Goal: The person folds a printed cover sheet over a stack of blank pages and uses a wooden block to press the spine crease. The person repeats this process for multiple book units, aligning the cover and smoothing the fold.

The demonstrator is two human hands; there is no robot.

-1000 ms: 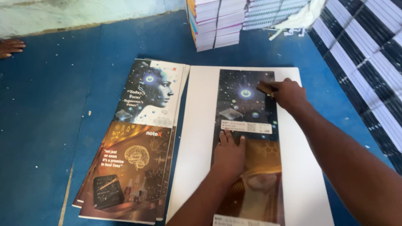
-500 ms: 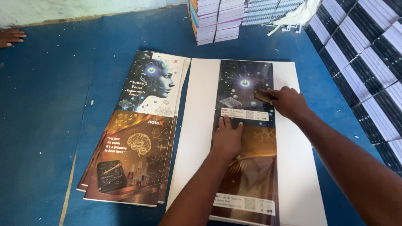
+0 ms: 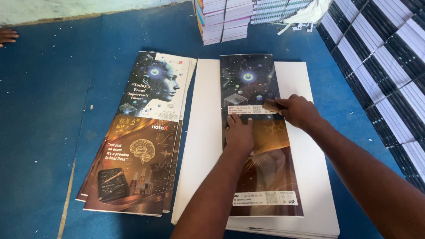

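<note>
Sliding down from the top, the right hand (image 3: 297, 110) is pinching a small brown block (image 3: 271, 105) against the folded cover sheet (image 3: 259, 132). At its eight o'clock, the left hand (image 3: 239, 132) is pressing flat, fingers spread, on the white stack (image 3: 201, 146).

head view, steeply downward, close above blue floor (image 3: 40, 132)

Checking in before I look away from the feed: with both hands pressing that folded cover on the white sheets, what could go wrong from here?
1. The folded cover lies narrow on the white sheet stack; if the left hand lifts, it might slide or spring open.
2. The right hand presses a small brown tool on the glossy print, which could scuff it.
3. The loose cover pile lies fanned beside the stack, so a forearm could knock it further askew.
</note>
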